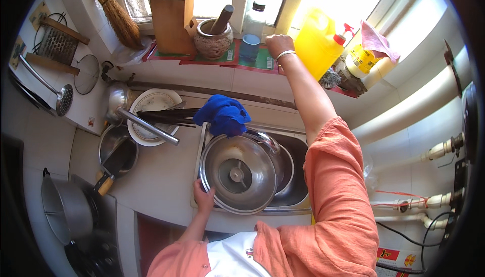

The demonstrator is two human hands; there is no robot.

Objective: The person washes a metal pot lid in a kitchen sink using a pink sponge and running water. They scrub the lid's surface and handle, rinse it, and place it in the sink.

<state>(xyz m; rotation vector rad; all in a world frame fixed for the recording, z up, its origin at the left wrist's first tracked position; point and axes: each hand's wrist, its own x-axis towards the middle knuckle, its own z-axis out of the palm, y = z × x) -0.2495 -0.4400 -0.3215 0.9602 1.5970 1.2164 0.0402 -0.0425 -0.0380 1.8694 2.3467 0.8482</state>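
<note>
My left hand (204, 197) grips the left rim of a stainless steel pot lid (250, 163) with a glass centre, tilted over the sink (299, 197). Behind the lid, a metal bowl or pot (287, 167) sits partly hidden in the basin. My right hand (280, 46) is stretched up to the window sill, fingers curled, between a clear bottle with blue liquid (251, 44) and a yellow plastic jug (316, 46); whether it holds anything is hidden. A blue cloth (221, 115) hangs at the faucet (267, 140), above the lid.
Left of the sink are a white plate (146, 104), a ladle (147, 125), a pot (130, 155) and a cleaver (115, 159). On the sill stand a knife block (170, 23), a mortar (212, 44) and a yellow container (360, 61). A large pot (72, 209) stands lower left.
</note>
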